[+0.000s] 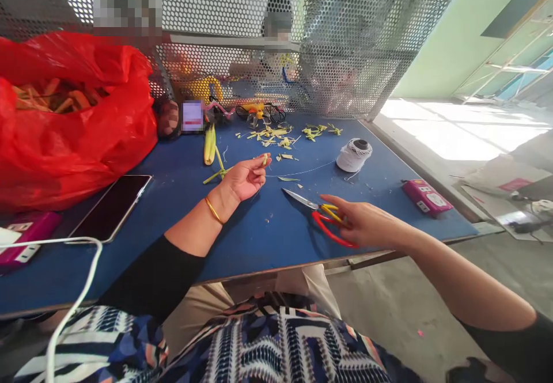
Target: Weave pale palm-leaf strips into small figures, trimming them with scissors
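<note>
My left hand (248, 179), palm up, pinches a small pale green piece (265, 159) between thumb and fingertips. A thin white thread runs from near it to a white spool (354, 155) standing at the right. Scissors (302, 198) with red and yellow handles are in my right hand (360, 222), their blades pointing left just above the blue table (268, 250). Beyond my left hand lie a yellow-green stalk bundle (209, 146), a knotted green strip (222, 171) and scattered pale cuttings (276, 136). Small green pieces (317, 132) lie behind the spool.
At the left are a red plastic bag (78, 158) of husk-like material, a phone (111, 207), a magenta packet (32, 236) and a white cable (88, 279). A pink packet (427, 197) sits far right. A perforated metal screen (337, 37) rises behind, a person beyond it.
</note>
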`<state>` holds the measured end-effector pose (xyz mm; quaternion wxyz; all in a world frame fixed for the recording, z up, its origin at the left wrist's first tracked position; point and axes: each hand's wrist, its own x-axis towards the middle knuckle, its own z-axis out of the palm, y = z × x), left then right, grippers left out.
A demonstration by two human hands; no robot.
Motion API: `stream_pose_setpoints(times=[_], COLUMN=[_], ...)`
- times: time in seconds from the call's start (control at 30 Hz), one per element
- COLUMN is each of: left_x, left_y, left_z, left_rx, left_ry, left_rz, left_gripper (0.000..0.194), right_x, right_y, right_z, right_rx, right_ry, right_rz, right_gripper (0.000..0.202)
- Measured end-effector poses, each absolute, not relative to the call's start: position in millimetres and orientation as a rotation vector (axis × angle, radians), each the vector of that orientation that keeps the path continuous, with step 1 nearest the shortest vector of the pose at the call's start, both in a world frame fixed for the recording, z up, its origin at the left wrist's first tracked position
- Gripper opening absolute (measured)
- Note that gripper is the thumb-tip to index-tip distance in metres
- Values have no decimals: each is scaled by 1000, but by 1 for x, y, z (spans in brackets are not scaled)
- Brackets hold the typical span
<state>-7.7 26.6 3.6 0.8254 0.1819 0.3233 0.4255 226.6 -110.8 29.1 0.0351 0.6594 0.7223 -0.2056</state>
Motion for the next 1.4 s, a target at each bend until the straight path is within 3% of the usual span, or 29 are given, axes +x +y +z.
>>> stream_pose_setpoints(times=[0.13, 0.2, 0.57, 0.77, 1.17, 1.33, 1.4], left_x=[-7, -7, -6, -5, -4, -6, -6], left_y=[26, 27, 23, 24, 22, 23, 23], left_z=[3, 2, 4, 1, 3, 4, 4], left_rx=[386, 390, 407, 419, 411, 417, 436], left_ry=[691, 689, 711, 704, 731, 707, 709], left_rz=[902, 898, 894, 871, 869, 874, 886], left_gripper=[16, 15, 16, 15, 13, 16, 17], right_x=[250, 256, 255, 250, 229, 223, 221], right_y=[-116, -114, -81, -69, -49, -51, -51], right_z=[26, 25, 25, 16, 17, 20, 21], right_rx=[2270, 2334, 2234, 2366, 2437, 2388, 2250], right_ry=[1916, 1853, 1866, 1784, 2065, 1993, 1973], right_rz=[-1559, -1817, -2063, -2074, -1295, -173, 21], right_gripper=[57, 53, 42, 47, 51, 44, 40])
